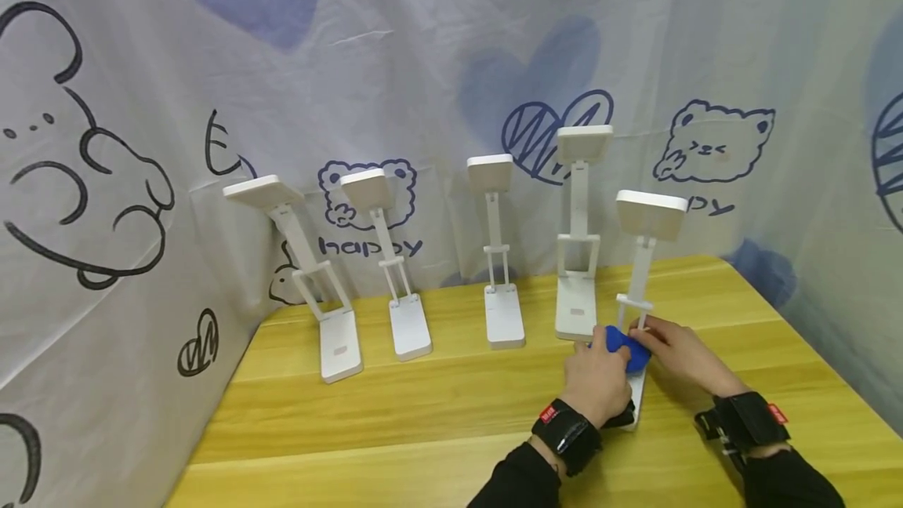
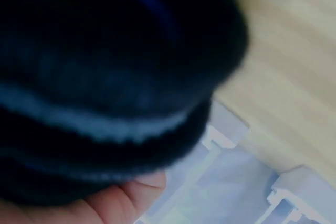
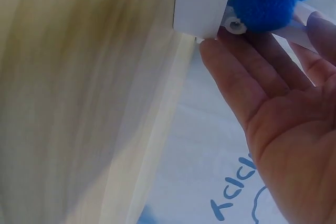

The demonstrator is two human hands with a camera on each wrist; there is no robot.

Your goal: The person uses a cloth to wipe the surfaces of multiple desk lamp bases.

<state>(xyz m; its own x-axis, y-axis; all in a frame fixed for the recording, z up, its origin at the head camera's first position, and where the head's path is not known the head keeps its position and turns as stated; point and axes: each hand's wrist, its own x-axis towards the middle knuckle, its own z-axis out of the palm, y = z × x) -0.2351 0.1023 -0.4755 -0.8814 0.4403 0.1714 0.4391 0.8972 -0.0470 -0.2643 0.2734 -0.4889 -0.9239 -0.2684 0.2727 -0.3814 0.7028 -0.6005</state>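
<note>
Five white desk lamps stand unfolded. My hands are at the rightmost desk lamp (image 1: 640,269), whose base lies partly hidden under them. My left hand (image 1: 596,382) grips a fluffy blue duster (image 1: 626,347) against the lamp where its struts meet the base. Close up in the left wrist view, a dark, blurred mass with a pale stripe fills much of the picture, fingertips below it. My right hand (image 1: 687,355) holds the lamp at its lower struts. In the right wrist view, its fingers (image 3: 236,74) reach the end of the base by the hinge, beside the blue fluff.
To the left along the back edge stand the other lamps: a tall desk lamp (image 1: 577,308), a middle desk lamp (image 1: 504,316), another desk lamp (image 1: 409,328) and the leftmost desk lamp (image 1: 340,347). A printed curtain (image 1: 423,61) hangs behind the wooden table (image 1: 395,414).
</note>
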